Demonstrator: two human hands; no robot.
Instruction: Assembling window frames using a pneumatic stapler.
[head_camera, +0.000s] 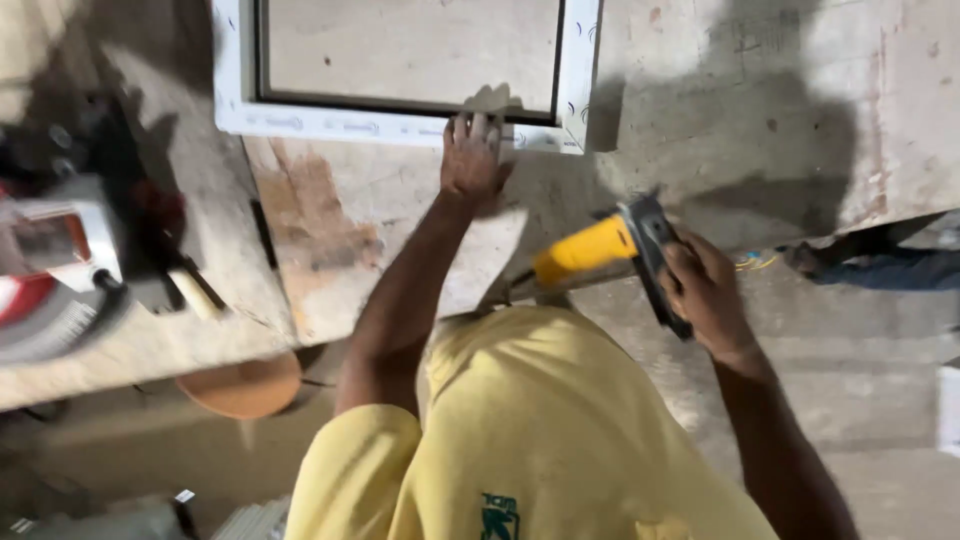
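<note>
With the left hand (473, 155) pressed flat on the white plastic window frame (400, 125) atop the worn wooden table (330, 230), its grip holding nothing, the right hand (705, 290) clutches the yellow power tool (605, 250) just below that frame, which might skid into fingers.

The white window frame (400, 125) is getting cut off at 12 o'clock, the saw (60, 270) at 9 o'clock is blurring out, and the right hand (705, 295) is hiding the yellow power tool (600, 250)'s grip.
</note>
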